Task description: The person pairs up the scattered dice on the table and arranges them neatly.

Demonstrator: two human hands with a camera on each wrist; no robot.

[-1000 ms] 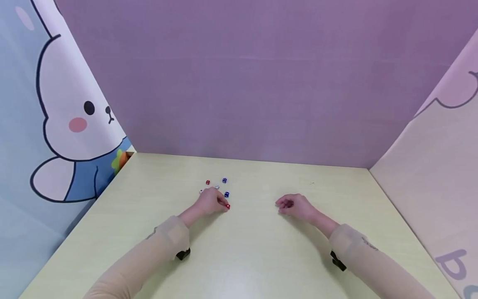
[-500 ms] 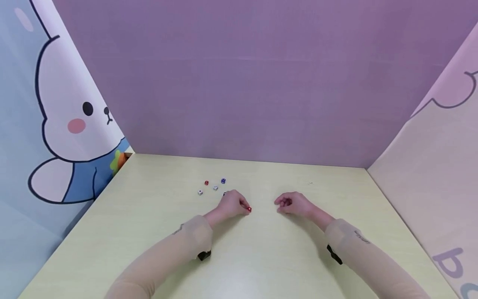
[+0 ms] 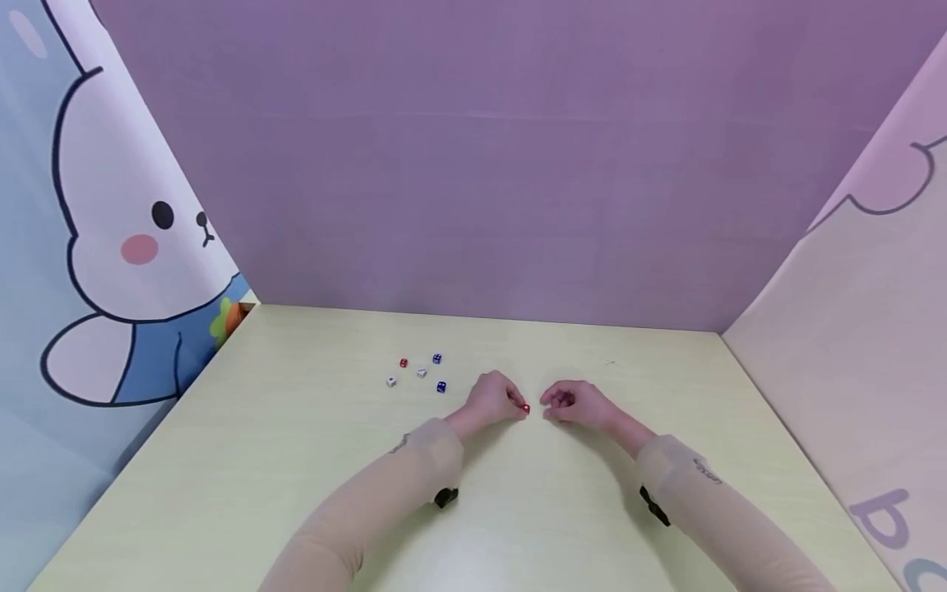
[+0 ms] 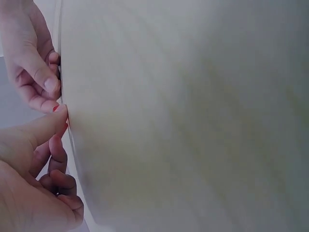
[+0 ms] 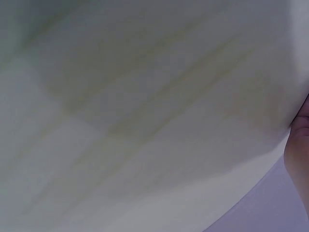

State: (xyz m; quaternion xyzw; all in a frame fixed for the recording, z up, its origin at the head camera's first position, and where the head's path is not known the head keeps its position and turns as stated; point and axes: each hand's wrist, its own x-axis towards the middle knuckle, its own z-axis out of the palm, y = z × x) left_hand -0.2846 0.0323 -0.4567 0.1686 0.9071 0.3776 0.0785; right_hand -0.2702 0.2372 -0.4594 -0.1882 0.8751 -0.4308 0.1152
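Observation:
Between thumb and fingertips, my left hand [image 3: 491,400] pinches a small red die [image 3: 526,409] near the middle of the table. My right hand [image 3: 580,403] faces it a short gap to the right, thumb and forefinger apart and the other fingers loosely bent, with nothing seen in its grasp. In the left wrist view, both my left hand [image 4: 24,164] and my right hand [image 4: 31,58] show at the left edge; bits of red show by the left fingertips. Only a sliver of my right hand [image 5: 299,150] enters the right wrist view, its fingertips hidden.
Left of the hands lie another red die [image 3: 403,363], two blue dice [image 3: 437,358] and two white dice [image 3: 391,381] on the pale wooden table [image 3: 473,526]. A purple panel [image 3: 473,164] stands along the back, with printed sheets at both sides.
My left hand has carried the red die rightward, away from the other dice and close to my right hand. The right hand has stayed nearly still on the table.

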